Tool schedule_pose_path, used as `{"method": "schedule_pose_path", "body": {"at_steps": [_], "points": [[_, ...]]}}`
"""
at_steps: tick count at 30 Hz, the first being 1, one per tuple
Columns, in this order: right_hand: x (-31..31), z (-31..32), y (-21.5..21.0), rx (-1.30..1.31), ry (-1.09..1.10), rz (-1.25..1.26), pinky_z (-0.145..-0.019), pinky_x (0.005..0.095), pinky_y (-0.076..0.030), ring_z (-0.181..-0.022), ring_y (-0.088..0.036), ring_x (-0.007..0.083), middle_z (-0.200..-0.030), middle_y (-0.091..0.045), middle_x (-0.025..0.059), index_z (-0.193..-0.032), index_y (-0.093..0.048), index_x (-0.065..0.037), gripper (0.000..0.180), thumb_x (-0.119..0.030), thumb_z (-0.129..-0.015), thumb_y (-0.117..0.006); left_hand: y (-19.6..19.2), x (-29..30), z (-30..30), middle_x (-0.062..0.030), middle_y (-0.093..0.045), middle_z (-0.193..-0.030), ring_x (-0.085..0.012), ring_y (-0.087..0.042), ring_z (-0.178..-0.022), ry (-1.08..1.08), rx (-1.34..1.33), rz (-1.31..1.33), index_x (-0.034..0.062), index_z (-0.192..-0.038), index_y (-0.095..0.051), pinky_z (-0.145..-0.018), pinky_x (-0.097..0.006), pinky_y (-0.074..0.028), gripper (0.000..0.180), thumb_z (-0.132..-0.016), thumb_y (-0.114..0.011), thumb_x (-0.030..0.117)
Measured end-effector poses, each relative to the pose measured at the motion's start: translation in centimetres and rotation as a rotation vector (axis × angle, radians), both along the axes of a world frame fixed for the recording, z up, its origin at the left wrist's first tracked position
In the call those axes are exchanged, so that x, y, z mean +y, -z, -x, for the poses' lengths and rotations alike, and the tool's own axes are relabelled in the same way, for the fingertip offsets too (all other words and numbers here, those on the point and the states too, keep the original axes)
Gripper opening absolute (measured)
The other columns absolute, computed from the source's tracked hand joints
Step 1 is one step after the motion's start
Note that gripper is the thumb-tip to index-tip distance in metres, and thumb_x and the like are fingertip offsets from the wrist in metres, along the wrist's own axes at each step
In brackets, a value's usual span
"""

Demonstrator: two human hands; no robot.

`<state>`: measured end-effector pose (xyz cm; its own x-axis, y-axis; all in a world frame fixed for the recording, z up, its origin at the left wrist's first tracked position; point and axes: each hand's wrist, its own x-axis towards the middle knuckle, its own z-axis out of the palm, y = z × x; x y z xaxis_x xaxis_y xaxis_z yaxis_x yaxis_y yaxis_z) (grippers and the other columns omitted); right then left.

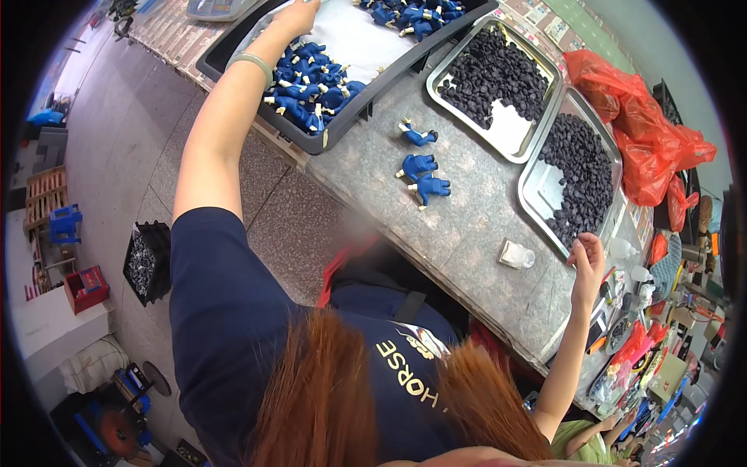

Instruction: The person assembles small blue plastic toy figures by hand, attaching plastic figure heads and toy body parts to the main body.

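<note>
My left hand (296,17) reaches over a black plastic crate (354,105); the frame's upper edge cuts off its fingers. Below it in the crate lie several small blue figures (311,82) with pale hands, and more blue figures (412,17) sit at the far side, on white lining. My right hand (589,261) has its fingers curled together beside the near corner of a metal tray (531,204) of small black pieces (580,167). Whatever its fingertips pinch, if anything, is too small to make out. Three blue figures (420,167) lie on the grey table between my hands.
Behind stands a second metal tray (445,100) with black pieces. A small clear container (517,254) lies near my right hand. Red plastic bags (642,132) rest beyond the trays. Tools and packages clutter the table's right end, where another person's arm (595,436) shows.
</note>
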<state>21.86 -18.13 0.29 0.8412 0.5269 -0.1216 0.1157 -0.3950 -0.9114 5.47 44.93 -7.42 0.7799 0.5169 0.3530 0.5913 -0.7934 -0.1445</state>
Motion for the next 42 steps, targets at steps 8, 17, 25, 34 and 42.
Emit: {"method": "schedule_pose_path", "body": {"at_steps": [8, 17, 25, 34, 42], "points": [[-0.8, 1.9, -0.2, 0.115, 0.041, -0.105, -0.055, 0.0185, -0.036, -0.06, -0.045, 0.0055, -0.067, -0.048, -0.0011, -0.092, -0.053, 0.0, 0.014, -0.01, -0.082, -0.05, -3.0, -3.4, -1.3, -0.0134, -0.056, -0.104, -0.0277, -0.054, -0.097, -0.253, 0.378, 0.22, 0.0099, -0.102, -0.057, -0.078, -0.038, -0.044, 0.038, -0.076, -0.054, 0.037], [-3.1, 2.7, 0.9, 0.262, 0.082, -0.214, -0.056, 0.0194, -0.038, -0.063, -0.047, 0.006, -0.071, -0.05, -0.0004, -0.096, -0.052, -0.001, 0.018, -0.012, -0.083, -0.05, -3.3, -3.7, -0.2, -0.0156, -0.057, -0.098, -0.0294, -0.055, -0.092, -0.292, 0.299, 0.162, 0.008, -0.101, -0.053, -0.078, -0.04, -0.043, 0.039, -0.07, -0.059, 0.031], [-3.7, 3.3, 0.7, 0.356, 0.101, -0.229, -0.06, 0.0201, -0.042, -0.066, -0.051, 0.0081, -0.078, -0.055, 0.0032, -0.101, -0.052, 0.001, 0.02, -0.009, -0.083, -0.048, -7.7, -6.8, 3.7, -0.0077, -0.056, -0.078, -0.0155, -0.056, -0.068, 0.017, -0.702, 1.025, -0.0004, -0.1, -0.049, -0.057, -0.026, -0.046, 0.03, -0.073, -0.057, 0.01], [-2.1, 4.9, 0.3, 0.408, 0.104, -0.229, -0.062, 0.0248, -0.044, -0.067, -0.055, 0.0139, -0.076, -0.056, 0.0067, -0.091, -0.053, 0.002, 0.018, -0.011, -0.079, -0.053, -10.5, -27.5, 6.4, -0.0131, -0.052, -0.099, -0.0146, -0.05, -0.083, 0.584, -1.047, 2.588, -0.0076, -0.111, -0.041, -0.072, -0.027, -0.041, 0.038, -0.086, -0.044, 0.021], [-0.5, 5.6, 0.1, 0.44, 0.035, -0.135, -0.06, 0.0224, -0.044, -0.065, -0.055, 0.0114, -0.073, -0.057, 0.0061, -0.085, -0.053, 0.001, 0.014, -0.011, -0.078, -0.055, -5.2, -39.2, 7.0, -0.0094, -0.051, -0.099, -0.0152, -0.046, -0.078, -0.022, -0.786, 2.983, 0.0038, -0.116, -0.04, -0.066, -0.027, -0.039, 0.034, -0.087, -0.039, 0.022]]}}
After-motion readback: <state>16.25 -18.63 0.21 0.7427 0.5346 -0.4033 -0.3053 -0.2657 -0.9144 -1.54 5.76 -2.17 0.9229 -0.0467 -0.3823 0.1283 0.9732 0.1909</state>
